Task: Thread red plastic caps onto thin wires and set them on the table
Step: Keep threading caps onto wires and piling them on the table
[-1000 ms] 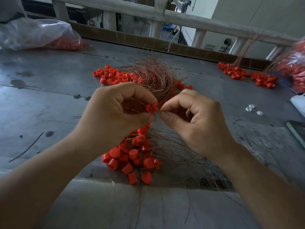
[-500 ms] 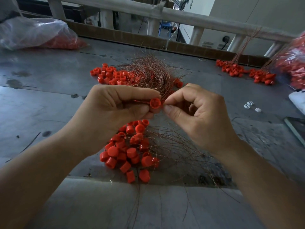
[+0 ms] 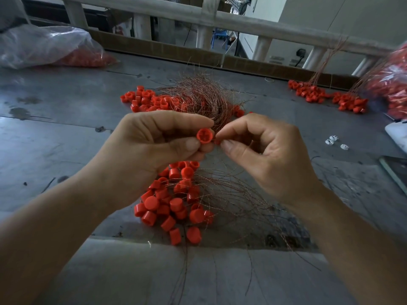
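My left hand point(image 3: 154, 146) pinches a red plastic cap point(image 3: 204, 135) between thumb and fingers, its open side facing me. My right hand point(image 3: 262, 150) sits just right of it, thumb and forefinger pinched together on a thin wire right at the cap's edge; the wire itself is barely visible. Below the hands lies a pile of red caps point(image 3: 174, 199) with thin copper wires point(image 3: 233, 199) fanning out to the right. Behind the hands is a bundle of copper wires point(image 3: 202, 97) arching over more red caps point(image 3: 145, 100).
Everything lies on the grey metal table point(image 3: 55, 133). A clear plastic bag point(image 3: 44, 47) of red caps lies at the back left, another bag point(image 3: 394, 84) at the right edge. More wired caps point(image 3: 326, 97) lie at the back right, small white pieces point(image 3: 334, 142) at the right. A railing point(image 3: 242, 23) runs behind.
The cap in my left hand has turned so its open side faces me. Both hands stay close together, with my right fingertips remaining at the cap's right edge.
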A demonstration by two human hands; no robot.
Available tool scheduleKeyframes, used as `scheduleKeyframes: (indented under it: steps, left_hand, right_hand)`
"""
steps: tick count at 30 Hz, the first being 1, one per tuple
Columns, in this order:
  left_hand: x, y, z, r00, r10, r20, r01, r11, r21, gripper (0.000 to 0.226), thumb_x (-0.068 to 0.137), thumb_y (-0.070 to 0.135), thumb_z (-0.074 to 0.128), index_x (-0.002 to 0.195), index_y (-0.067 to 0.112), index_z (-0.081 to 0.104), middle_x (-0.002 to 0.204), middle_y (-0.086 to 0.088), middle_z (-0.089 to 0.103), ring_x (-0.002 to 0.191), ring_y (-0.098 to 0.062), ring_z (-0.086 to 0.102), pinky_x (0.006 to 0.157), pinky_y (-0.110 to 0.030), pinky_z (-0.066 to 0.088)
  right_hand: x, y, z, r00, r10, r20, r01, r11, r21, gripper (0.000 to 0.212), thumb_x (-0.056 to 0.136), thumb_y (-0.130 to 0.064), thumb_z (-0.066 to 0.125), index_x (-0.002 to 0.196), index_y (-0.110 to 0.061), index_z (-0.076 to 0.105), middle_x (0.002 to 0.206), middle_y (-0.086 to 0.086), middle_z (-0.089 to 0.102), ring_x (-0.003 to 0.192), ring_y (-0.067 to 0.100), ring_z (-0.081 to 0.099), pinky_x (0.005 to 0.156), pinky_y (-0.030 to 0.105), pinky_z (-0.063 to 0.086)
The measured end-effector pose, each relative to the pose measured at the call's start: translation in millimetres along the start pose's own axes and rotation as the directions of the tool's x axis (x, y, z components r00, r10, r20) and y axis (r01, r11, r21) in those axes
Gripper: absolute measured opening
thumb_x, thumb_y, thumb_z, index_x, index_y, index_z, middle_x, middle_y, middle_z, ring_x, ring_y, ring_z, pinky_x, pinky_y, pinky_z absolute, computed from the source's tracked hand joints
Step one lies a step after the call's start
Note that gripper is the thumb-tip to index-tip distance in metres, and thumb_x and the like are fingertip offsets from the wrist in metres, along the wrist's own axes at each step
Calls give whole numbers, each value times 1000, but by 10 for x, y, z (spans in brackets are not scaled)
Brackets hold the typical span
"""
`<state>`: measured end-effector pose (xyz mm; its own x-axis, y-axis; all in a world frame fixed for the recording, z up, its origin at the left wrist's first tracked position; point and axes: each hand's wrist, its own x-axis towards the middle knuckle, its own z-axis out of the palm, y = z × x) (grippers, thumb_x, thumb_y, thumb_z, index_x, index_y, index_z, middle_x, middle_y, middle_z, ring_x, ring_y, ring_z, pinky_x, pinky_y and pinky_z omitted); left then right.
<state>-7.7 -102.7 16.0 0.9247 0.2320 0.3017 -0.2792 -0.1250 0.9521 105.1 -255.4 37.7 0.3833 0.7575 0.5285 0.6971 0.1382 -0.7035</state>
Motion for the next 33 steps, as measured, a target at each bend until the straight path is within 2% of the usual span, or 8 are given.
scheduleKeyframes:
  steps: [3, 8, 11, 15, 18, 23, 30, 33]
  left_hand:
    - [5, -5, 12, 1000, 2, 1, -2, 1000, -16, 26, 68, 25, 74, 94, 28, 72, 96, 1, 72, 90, -17, 69, 75, -23, 55]
    - [5, -21, 15, 1000, -10, 3, 10, 998, -62, 36, 66, 39, 76, 98, 25, 70, 98, 0, 72, 92, -17, 69, 74, -22, 54]
    - [2, -26, 8, 1000, -16, 10, 16, 998, -65, 39, 63, 43, 75, 98, 26, 70, 98, 1, 72, 92, -17, 68, 75, -22, 54]
    - [10, -30, 7, 999, -21, 31, 23, 998, -62, 35, 64, 42, 77, 96, 28, 71, 97, 0, 72, 91, -17, 69, 75, -24, 55]
    - [17, -38, 0, 999, -36, 29, 38, 996, -78, 27, 66, 34, 73, 93, 28, 72, 94, 0, 73, 86, -17, 70, 73, -26, 56]
    - [7, -64, -20, 998, -49, 40, 51, 997, -50, 39, 63, 46, 76, 98, 28, 71, 99, -2, 72, 91, -21, 69, 78, -32, 56]
    - [13, -100, -19, 998, -49, 46, 50, 999, -20, 41, 64, 47, 76, 99, 27, 70, 99, -6, 71, 90, -27, 69, 79, -42, 55]
    - [16, -105, -26, 997, -53, 55, 55, 998, -26, 41, 65, 45, 77, 100, 27, 69, 99, -6, 71, 91, -26, 69, 79, -41, 55]
  right_hand:
    - [2, -2, 0, 999, 51, -3, -50, 995, 90, 15, 76, -5, 64, 74, -19, 57, 61, -15, 57, 58, -1, 54, 54, 10, 41]
    - [18, -17, 1, 997, 82, -12, -79, 985, 153, 18, 72, -7, 66, 71, -17, 51, 64, -3, 52, 56, 14, 50, 51, 24, 44]
    - [20, -17, 2, 998, 63, 5, -63, 987, 146, 16, 73, -7, 66, 73, -20, 57, 64, -10, 57, 58, 3, 53, 52, 16, 44]
    - [21, -26, -9, 999, 27, 24, -29, 995, 100, 18, 74, -5, 66, 73, -22, 61, 64, -19, 61, 58, -3, 57, 54, 7, 41]
    - [23, -36, -29, 1000, 13, 22, -15, 997, 80, 19, 74, -4, 66, 72, -22, 62, 63, -21, 61, 57, -4, 57, 53, 6, 40]
    - [26, -36, -45, 1000, 18, 11, -18, 1000, 2, 19, 73, -6, 67, 71, -24, 62, 61, -22, 59, 55, -3, 54, 51, 6, 38]
    - [17, -49, -44, 1000, 19, 14, -19, 999, -38, 17, 72, -8, 66, 70, -24, 62, 61, -18, 57, 57, -1, 54, 52, 8, 39]
    - [16, -43, -42, 1000, 22, 8, -22, 999, -36, 18, 72, -8, 67, 69, -25, 62, 60, -19, 57, 56, -2, 54, 51, 8, 38]
